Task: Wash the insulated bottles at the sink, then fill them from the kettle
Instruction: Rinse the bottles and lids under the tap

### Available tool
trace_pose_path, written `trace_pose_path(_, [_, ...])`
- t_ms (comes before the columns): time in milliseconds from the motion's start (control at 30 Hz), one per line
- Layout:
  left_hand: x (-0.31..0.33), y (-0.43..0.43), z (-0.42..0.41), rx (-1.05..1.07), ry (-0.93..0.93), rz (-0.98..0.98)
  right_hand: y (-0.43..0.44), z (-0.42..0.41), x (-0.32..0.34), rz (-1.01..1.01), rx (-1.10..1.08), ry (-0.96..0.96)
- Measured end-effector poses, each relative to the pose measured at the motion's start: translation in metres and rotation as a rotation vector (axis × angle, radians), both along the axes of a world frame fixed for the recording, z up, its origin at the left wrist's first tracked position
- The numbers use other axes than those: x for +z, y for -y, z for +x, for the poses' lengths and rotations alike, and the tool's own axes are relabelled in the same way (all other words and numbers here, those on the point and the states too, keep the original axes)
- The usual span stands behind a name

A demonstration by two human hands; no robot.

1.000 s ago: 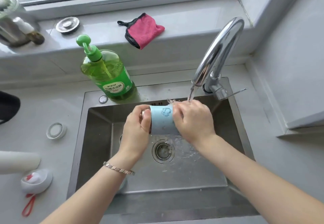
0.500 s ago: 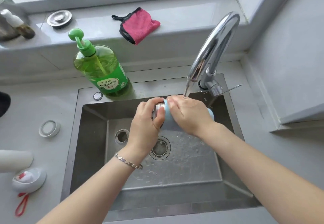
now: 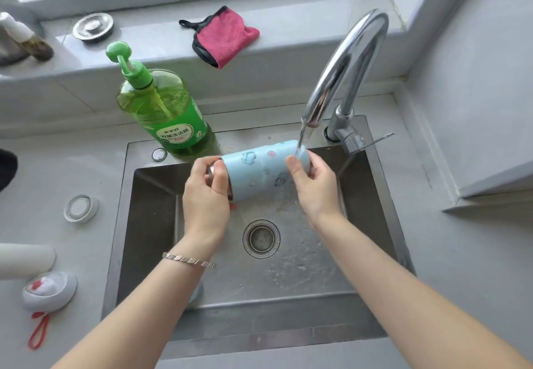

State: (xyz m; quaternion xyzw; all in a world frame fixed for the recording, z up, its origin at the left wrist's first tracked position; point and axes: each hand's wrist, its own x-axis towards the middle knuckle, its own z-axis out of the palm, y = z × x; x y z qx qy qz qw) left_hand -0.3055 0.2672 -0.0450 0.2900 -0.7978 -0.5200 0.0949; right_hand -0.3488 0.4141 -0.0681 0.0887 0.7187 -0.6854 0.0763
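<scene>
Gripping wet bottle point(image 3: 259, 169) under tap point(image 3: 346, 59), left hand point(image 3: 206, 198) at steel end, right hand point(image 3: 313, 186) at other; stiff, probably slippery, so clamp both ends.

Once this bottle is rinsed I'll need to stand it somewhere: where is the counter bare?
Barest: the counter right of the sink, out to the wall. The sill between drain plug and pink cloth is free too. Left of the sink is crowded: round lid, white bottle, cap.
</scene>
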Motion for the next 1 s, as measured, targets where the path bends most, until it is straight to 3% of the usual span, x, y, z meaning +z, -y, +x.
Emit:
trace_pose_path(133, [0.006,0.013,0.018,0.040,-0.024,0.068,0.012,0.011,0.006,-0.164,0.081,-0.035])
trace_pose_path(233, [0.011,0.022,0.022,-0.053,-0.038,0.015,0.011,0.002,0.008,-0.158,0.177,0.215])
trace_pose_path(333, [0.018,0.017,0.016,-0.270,-0.052,-0.141,-0.014,-0.008,0.010,0.188,0.386,0.253])
trace_pose_path(467, [0.021,-0.004,-0.010,-0.425,-0.088,-0.165,-0.057,-0.009,0.021,0.547,0.641,0.005])
trace_pose_path(533, [0.022,-0.020,-0.023,-0.523,-0.096,-0.163,-0.070,-0.010,0.021,0.777,0.654,-0.182])
trace_pose_path(567, [0.022,-0.029,-0.028,-0.583,-0.101,-0.188,-0.074,-0.009,0.024,0.798,0.641,-0.230])
trace_pose_path(767, [0.013,-0.040,-0.045,-0.996,-0.088,-0.352,-0.096,0.000,0.027,0.468,0.611,0.024])
trace_pose_path(867, [0.016,-0.046,-0.047,-0.926,0.053,-0.402,-0.094,0.001,0.024,0.572,0.604,-0.010])
trace_pose_path(1000, [0.019,-0.060,-0.050,-0.648,0.334,-0.407,-0.079,0.002,0.024,0.919,0.542,-0.182])
